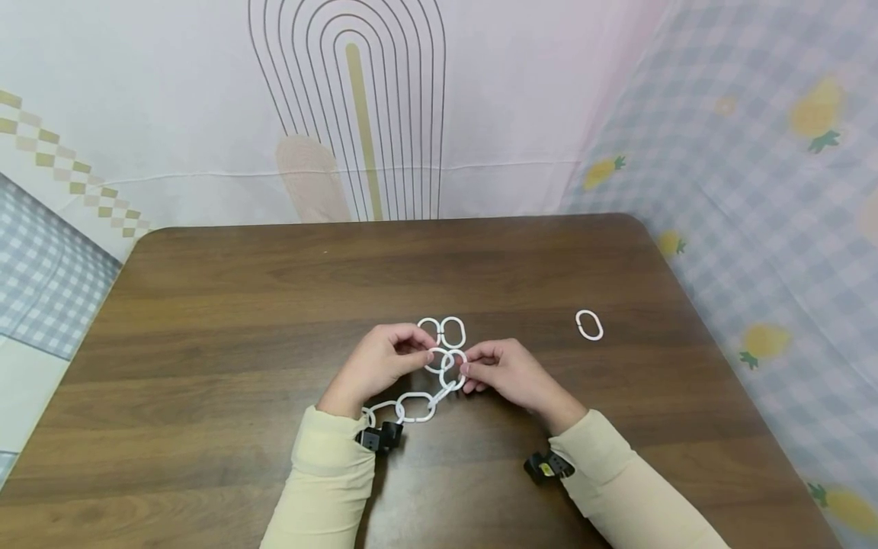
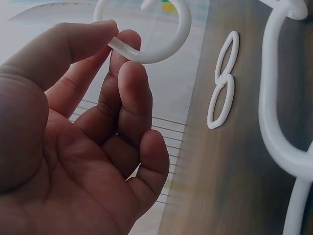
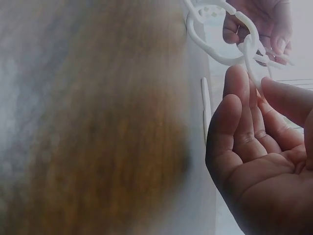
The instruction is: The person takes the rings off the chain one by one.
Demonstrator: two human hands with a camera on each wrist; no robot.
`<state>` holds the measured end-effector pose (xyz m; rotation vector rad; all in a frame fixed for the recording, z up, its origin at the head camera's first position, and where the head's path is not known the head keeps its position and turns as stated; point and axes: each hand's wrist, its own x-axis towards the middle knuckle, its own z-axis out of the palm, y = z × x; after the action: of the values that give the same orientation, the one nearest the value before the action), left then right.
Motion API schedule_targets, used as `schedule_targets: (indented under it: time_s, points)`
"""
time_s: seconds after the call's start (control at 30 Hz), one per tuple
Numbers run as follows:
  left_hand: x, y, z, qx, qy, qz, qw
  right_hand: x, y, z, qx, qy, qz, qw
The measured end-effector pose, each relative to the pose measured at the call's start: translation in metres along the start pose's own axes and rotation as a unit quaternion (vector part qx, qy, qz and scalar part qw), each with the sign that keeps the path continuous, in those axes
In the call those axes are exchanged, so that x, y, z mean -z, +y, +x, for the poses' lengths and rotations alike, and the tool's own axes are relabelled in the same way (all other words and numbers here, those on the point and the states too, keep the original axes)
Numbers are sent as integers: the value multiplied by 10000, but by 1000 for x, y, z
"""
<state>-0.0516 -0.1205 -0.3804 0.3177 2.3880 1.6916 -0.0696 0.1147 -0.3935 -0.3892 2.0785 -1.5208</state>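
My left hand (image 1: pixel 384 362) pinches a white plastic chain link (image 2: pixel 168 55) between thumb and fingertips, its other fingers loosely bent. My right hand (image 1: pixel 511 374) pinches another white link (image 3: pixel 251 66) between thumb and fingers. In the head view the two held links cross each other; whether they are fully hooked together I cannot tell. From the right hand's link a chain of white links (image 1: pixel 415 420) runs down and left, its far end passing beside the left wrist.
Just beyond the hands, two white links (image 1: pixel 464 333) lie side by side on the brown wooden table (image 1: pixel 274 282). Farther right lies a single white link (image 1: pixel 590 338). Patterned cloth (image 1: pixel 507 91) hangs behind the table and along its sides. Each wrist wears a small black camera.
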Motion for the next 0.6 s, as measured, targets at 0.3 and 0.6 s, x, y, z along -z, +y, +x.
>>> schedule_targets:
  time_s: [0.3, 0.6]
  points:
    - [0, 0, 0, -10, -4, 0, 10000, 4, 6, 2, -27, 89, 315, 9995]
    - [-1, -1, 0, 10, 10, 84, 10000, 5, 8, 1, -62, 59, 374, 9993]
